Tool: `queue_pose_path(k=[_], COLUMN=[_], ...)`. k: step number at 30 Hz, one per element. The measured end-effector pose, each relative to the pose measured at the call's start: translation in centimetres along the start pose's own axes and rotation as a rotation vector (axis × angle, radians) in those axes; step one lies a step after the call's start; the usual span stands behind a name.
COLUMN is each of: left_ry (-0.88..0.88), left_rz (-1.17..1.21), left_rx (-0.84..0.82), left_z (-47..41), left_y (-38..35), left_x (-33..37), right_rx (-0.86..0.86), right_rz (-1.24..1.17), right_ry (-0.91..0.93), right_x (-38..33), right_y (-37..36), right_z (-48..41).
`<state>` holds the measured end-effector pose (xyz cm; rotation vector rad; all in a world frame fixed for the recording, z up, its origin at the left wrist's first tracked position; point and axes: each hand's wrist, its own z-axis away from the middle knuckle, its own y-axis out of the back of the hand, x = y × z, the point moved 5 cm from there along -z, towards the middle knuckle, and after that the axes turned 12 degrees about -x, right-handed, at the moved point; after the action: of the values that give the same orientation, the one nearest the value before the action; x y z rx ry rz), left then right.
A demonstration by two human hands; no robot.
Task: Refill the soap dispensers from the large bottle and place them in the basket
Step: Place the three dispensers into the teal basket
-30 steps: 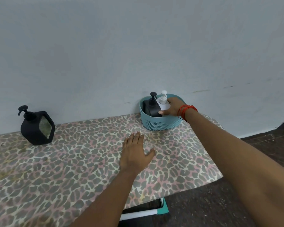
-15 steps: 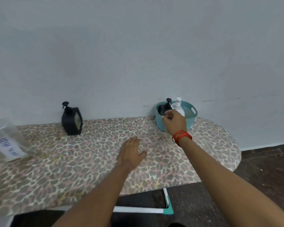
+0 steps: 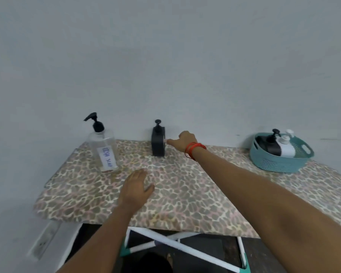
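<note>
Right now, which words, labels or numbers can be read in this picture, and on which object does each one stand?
"DISH SOAP": handwritten in blue on the white label of the clear pump bottle.
No other text can be read: the black dispenser on the table, the teal basket and the dispensers inside it show no writing.

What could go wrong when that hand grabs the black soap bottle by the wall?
1. The right hand reaches the black dispenser only with fingertips at its side, so a nudge might tip it over.
2. The basket already holds two dispensers, so squeezing in a third may be a tight fit.
3. The large bottle stands close by on the left; a careless swing might knock it.
</note>
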<state>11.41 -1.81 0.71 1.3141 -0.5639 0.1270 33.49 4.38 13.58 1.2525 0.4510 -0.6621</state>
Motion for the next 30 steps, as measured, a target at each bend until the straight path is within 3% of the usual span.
queue_pose_path(k=[6,13,18,23,30], left_ry=[0.009,-0.017,0.002,-0.055,-0.186], left_rz=[0.042,0.045,0.006,-0.003,-0.023], left_rx=[-0.008,0.014,0.019,-0.001,-0.099], left_z=[-0.7,-1.7,-2.0,-2.5,-4.8], left_y=[0.2,-0.1,-0.4,-2.1,-7.2], left_x=[-1.5,-2.0,-1.6,2.2,13.2], right_rx=[0.002,0.117,0.090,0.142,0.396], right_rz=[0.059,-0.015,-0.085,-0.149,-0.249], right_ry=[0.005,-0.060,-0.055,-0.023,0.054], right_x=[-6.0,-5.1,-3.9,-0.6,6.8], right_y=[-4.2,-4.9,-4.2,-1.0,8.9], right_z=[-4.1,-5.1,-4.2,-1.7,5.4])
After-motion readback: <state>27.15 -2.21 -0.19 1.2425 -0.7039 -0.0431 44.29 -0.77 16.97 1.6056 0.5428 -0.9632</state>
